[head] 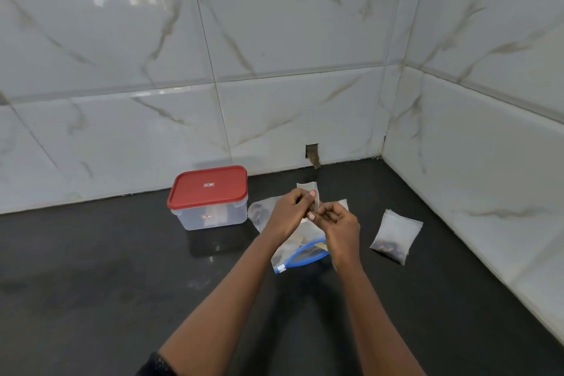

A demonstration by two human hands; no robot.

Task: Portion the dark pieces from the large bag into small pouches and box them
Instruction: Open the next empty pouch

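My left hand [291, 207] pinches a small clear pouch [309, 189] and holds it upright above the counter. My right hand [338, 224] meets it at the pouch's edge, fingers curled and pinching the same pouch; whether it also holds a dark piece I cannot tell. Below them lies the large clear bag [300, 250] with a blue zip opening, dark pieces showing at its mouth. A filled small pouch [395, 236] with dark pieces at its bottom lies to the right. The clear box with a red lid [210, 197] stands shut at the left.
More clear plastic pouches [259, 212] lie between the box and my hands. The black counter [122, 284] ends at marble-tiled walls behind and to the right, forming a corner. A small hole in the back wall [312, 154] sits just above the counter.
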